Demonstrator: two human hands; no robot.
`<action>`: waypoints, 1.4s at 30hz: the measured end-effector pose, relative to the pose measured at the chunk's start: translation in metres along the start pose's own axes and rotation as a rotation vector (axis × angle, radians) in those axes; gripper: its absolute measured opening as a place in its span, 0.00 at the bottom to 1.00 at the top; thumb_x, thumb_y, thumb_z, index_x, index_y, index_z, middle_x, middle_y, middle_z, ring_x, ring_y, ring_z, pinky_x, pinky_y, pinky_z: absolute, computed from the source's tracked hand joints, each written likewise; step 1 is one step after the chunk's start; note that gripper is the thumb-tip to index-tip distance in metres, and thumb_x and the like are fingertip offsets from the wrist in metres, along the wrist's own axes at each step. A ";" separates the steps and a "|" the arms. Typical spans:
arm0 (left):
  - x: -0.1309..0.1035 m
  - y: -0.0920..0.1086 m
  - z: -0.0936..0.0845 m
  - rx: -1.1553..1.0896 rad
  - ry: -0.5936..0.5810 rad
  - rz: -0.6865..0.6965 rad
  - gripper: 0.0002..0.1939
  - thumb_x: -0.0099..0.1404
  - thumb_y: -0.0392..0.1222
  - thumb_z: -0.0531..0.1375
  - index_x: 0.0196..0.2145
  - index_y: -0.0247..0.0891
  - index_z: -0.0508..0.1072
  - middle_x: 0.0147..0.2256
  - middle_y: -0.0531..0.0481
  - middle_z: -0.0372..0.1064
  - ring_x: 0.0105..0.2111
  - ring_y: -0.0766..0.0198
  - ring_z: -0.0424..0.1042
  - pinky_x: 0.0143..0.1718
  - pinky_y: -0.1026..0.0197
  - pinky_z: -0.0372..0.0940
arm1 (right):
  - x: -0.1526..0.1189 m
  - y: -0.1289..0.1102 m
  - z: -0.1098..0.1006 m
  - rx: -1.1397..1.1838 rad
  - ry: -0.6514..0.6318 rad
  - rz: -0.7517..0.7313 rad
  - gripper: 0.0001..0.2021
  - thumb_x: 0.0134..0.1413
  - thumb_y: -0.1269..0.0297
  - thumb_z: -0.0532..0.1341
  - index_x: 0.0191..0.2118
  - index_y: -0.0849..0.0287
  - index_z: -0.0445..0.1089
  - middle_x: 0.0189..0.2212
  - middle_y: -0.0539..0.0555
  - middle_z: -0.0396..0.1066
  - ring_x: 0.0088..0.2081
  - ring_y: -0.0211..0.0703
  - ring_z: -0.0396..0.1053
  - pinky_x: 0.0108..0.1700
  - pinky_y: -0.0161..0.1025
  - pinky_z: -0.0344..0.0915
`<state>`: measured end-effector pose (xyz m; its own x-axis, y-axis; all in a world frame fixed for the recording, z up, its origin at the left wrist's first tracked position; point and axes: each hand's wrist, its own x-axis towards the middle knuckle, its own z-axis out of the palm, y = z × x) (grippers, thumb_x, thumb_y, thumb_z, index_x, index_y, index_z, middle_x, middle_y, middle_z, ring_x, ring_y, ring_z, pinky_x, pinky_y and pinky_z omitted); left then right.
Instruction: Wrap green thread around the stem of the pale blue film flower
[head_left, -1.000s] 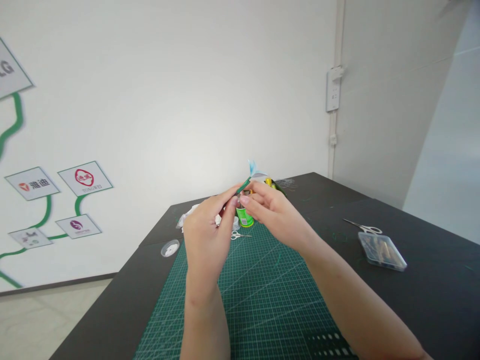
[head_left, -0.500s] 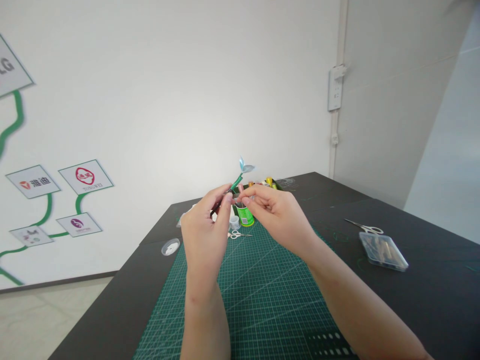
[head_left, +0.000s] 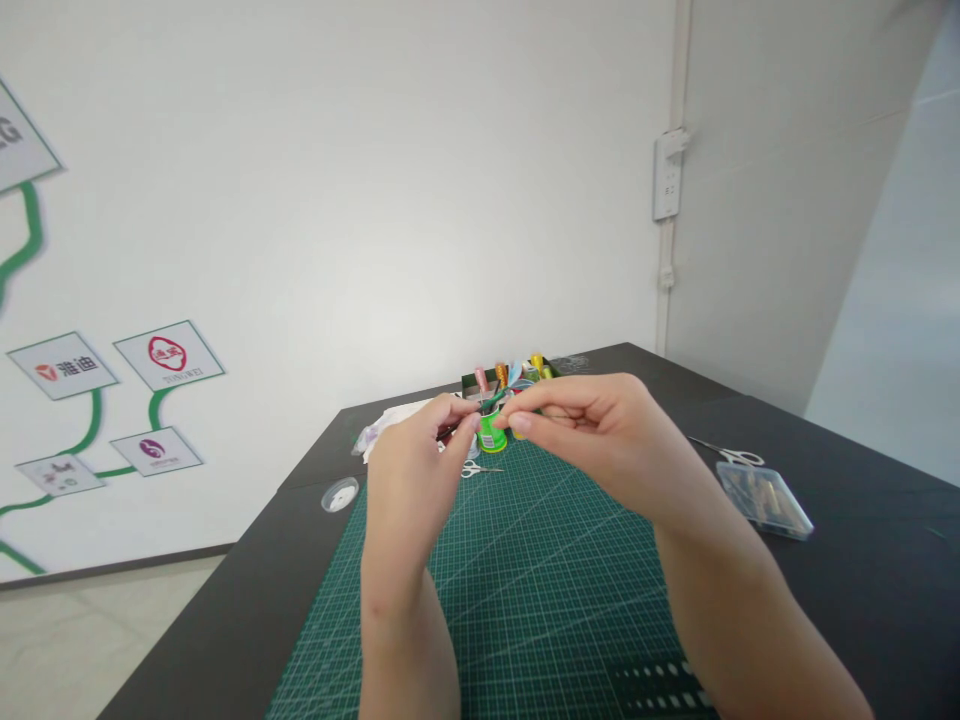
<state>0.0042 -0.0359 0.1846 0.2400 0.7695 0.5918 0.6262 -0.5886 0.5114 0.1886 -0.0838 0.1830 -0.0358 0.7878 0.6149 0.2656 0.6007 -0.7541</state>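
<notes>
My left hand (head_left: 409, 475) is closed, thumb and forefinger pinching a thin green-wrapped stem (head_left: 491, 403) topped by pale blue petals (head_left: 516, 376). A dark, slim end of what it holds shows behind the thumb. Just right of the stem, my right hand (head_left: 600, 425) makes a pinch with thumb and forefinger. Whatever lies in that pinch is too fine to make out. Both hands are raised over the green cutting mat (head_left: 555, 570). Behind the fingertips stands a bright green can (head_left: 492, 436), with small white-handled scissors (head_left: 476, 468) in front of it.
Thread spools (head_left: 501, 374) stand in a dark box at the back. White cloth or paper (head_left: 394, 418) lies left of it, a round dish with white pieces (head_left: 341, 495) nearer. To the right are larger scissors (head_left: 739, 457) and a clear plastic case (head_left: 765, 498).
The stem has tipped from upright toward the right, its blue petals now lower. My right hand has moved slightly right, its wrist and forearm swinging rightward. My left hand stays nearly in place.
</notes>
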 end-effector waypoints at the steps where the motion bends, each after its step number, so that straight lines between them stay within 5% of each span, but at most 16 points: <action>1: 0.000 0.000 -0.001 0.027 -0.034 0.000 0.08 0.70 0.43 0.61 0.40 0.50 0.83 0.36 0.58 0.83 0.33 0.62 0.78 0.33 0.60 0.64 | -0.001 -0.001 -0.003 0.024 0.008 -0.004 0.12 0.60 0.58 0.67 0.36 0.60 0.83 0.18 0.47 0.62 0.21 0.33 0.52 0.22 0.35 0.48; 8: -0.007 0.002 -0.007 0.097 -0.236 0.167 0.08 0.68 0.39 0.61 0.35 0.47 0.81 0.30 0.57 0.80 0.28 0.63 0.75 0.29 0.61 0.60 | 0.003 0.000 -0.013 0.189 0.090 -0.007 0.06 0.56 0.59 0.71 0.33 0.52 0.85 0.31 0.54 0.82 0.32 0.43 0.74 0.33 0.39 0.70; 18: -0.023 0.008 -0.018 0.066 -0.318 0.302 0.07 0.69 0.35 0.63 0.37 0.46 0.80 0.31 0.58 0.81 0.29 0.65 0.76 0.28 0.63 0.62 | 0.015 0.011 -0.015 0.248 0.107 0.066 0.05 0.50 0.60 0.73 0.33 0.52 0.86 0.34 0.55 0.84 0.37 0.47 0.80 0.38 0.41 0.76; 33: -0.032 0.007 -0.028 0.086 -0.184 0.460 0.05 0.70 0.35 0.64 0.38 0.44 0.79 0.31 0.58 0.80 0.28 0.66 0.77 0.29 0.65 0.65 | 0.031 0.033 -0.012 0.213 -0.046 0.142 0.10 0.53 0.55 0.72 0.38 0.53 0.86 0.34 0.55 0.84 0.39 0.46 0.78 0.39 0.41 0.71; 37: -0.036 0.008 -0.034 0.100 -0.053 0.536 0.05 0.72 0.37 0.62 0.39 0.43 0.79 0.30 0.56 0.80 0.28 0.66 0.77 0.28 0.65 0.66 | 0.033 0.036 -0.011 0.175 -0.101 0.134 0.07 0.52 0.57 0.72 0.37 0.49 0.86 0.38 0.53 0.85 0.42 0.46 0.78 0.45 0.43 0.72; 42: -0.042 0.009 -0.037 0.085 0.146 0.530 0.04 0.72 0.37 0.63 0.40 0.46 0.78 0.33 0.56 0.80 0.28 0.67 0.75 0.32 0.64 0.69 | 0.030 0.028 -0.011 0.117 -0.231 0.122 0.06 0.54 0.58 0.70 0.33 0.49 0.86 0.30 0.51 0.82 0.34 0.43 0.75 0.34 0.40 0.69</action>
<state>-0.0278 -0.0831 0.1878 0.4366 0.3280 0.8377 0.5072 -0.8588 0.0719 0.2056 -0.0446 0.1831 -0.2324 0.8575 0.4591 0.1684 0.5003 -0.8493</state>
